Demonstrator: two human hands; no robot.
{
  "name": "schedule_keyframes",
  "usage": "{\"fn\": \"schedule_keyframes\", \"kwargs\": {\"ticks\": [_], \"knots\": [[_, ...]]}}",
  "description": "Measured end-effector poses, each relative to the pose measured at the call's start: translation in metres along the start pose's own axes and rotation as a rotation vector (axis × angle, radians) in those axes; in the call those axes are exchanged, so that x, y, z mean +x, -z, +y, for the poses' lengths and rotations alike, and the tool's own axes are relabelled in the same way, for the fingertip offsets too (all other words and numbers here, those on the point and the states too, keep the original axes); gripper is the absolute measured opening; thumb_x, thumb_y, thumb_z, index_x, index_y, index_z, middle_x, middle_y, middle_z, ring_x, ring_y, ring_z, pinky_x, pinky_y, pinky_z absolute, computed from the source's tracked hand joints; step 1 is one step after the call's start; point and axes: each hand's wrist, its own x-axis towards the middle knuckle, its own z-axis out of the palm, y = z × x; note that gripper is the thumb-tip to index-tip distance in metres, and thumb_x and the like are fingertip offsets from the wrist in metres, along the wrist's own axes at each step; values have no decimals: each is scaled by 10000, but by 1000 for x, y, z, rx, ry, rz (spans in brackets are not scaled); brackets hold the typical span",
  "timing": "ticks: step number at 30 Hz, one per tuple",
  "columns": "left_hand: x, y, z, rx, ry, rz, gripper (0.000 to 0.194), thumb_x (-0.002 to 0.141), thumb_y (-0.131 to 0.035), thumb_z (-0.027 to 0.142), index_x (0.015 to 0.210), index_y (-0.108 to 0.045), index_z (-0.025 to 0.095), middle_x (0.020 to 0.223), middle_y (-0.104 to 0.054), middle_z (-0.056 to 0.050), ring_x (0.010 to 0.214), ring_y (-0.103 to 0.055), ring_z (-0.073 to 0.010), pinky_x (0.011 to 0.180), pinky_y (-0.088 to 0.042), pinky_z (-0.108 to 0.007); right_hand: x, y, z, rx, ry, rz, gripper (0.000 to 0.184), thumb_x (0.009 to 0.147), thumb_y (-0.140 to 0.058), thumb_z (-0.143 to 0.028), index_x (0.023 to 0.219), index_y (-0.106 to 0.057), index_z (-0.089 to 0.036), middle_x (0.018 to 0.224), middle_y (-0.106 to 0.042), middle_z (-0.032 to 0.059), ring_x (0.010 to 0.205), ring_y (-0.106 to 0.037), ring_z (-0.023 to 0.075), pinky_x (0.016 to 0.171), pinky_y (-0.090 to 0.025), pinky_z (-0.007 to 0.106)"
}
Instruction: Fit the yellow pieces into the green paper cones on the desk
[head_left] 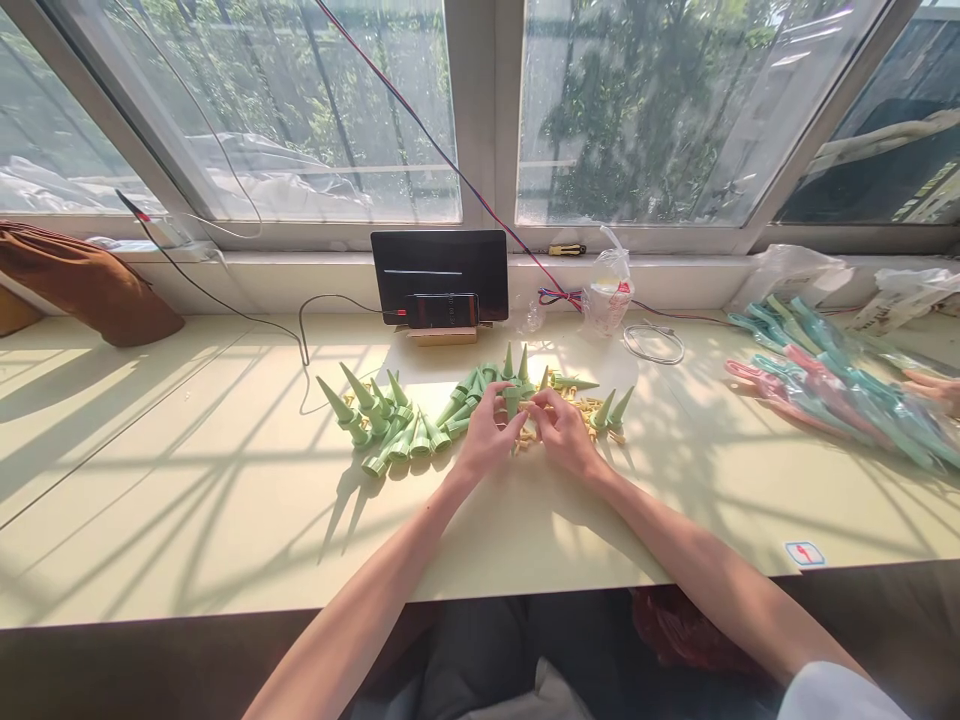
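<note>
My left hand [487, 432] is closed around the collar of a green plastic spike [512, 402], its tip pointing down. Close against it, my right hand [562, 432] has its fingers pinched at the spike's side; whatever is in them is too small and hidden to make out. To the left lies a pile of green cone-shaped spikes [420, 437], some upright and some on their sides. Small yellow plastic pieces [592, 408] are scattered behind and beside my right hand. Two more green spikes [611, 410] stand right of it.
A black tablet [442, 262] and a phone [442, 310] lean on a stand at the back. Nearby are a bagged cup [607, 295] and a coiled cable [654, 343]. Bagged pink and teal items [832, 385] lie right, beside another person's hand [934, 388]. A brown bag [90, 280] sits left.
</note>
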Motion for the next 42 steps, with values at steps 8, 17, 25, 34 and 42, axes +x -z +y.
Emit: {"fn": "schedule_keyframes", "kwargs": {"ticks": [8,17,25,34,42], "knots": [[-1,0,1,12,-33,-21,481,838,-662,439,1215,-463,216,770,-508,26,574,-504,-84,508,-457,-200,1,0,3,-39,43,5,257,973,-439,-404,835,-529,-208,692,-549,6,607,-508,157,555,-368,259],[-2,-1,-1,33,-41,-16,464,849,-651,432,1217,-469,218,766,-520,25,570,-508,-85,523,-458,-206,1,-1,4,-61,53,32,325,982,-419,-412,748,-512,-205,626,-505,-11,566,-445,142,556,-338,263],[-1,0,4,-39,30,20,484,814,-694,394,1207,-480,210,800,-577,4,603,-580,-102,520,-465,-198,-1,-1,-5,23,-6,-6,272,957,-478,-455,905,-563,-202,676,-578,1,579,-536,156,548,-386,262],[0,0,0,-22,12,12,460,821,-687,396,1195,-491,212,790,-558,11,572,-557,-90,486,-442,-187,1,-2,0,11,5,-3,242,949,-486,-423,873,-549,-202,689,-593,16,609,-564,171,561,-406,270],[0,1,-7,-29,3,-25,459,844,-668,409,1218,-468,235,884,-612,-26,602,-579,-102,531,-486,-220,1,-1,6,-40,38,0,220,958,-474,-385,863,-556,-204,737,-594,20,633,-552,168,566,-390,263]]}}
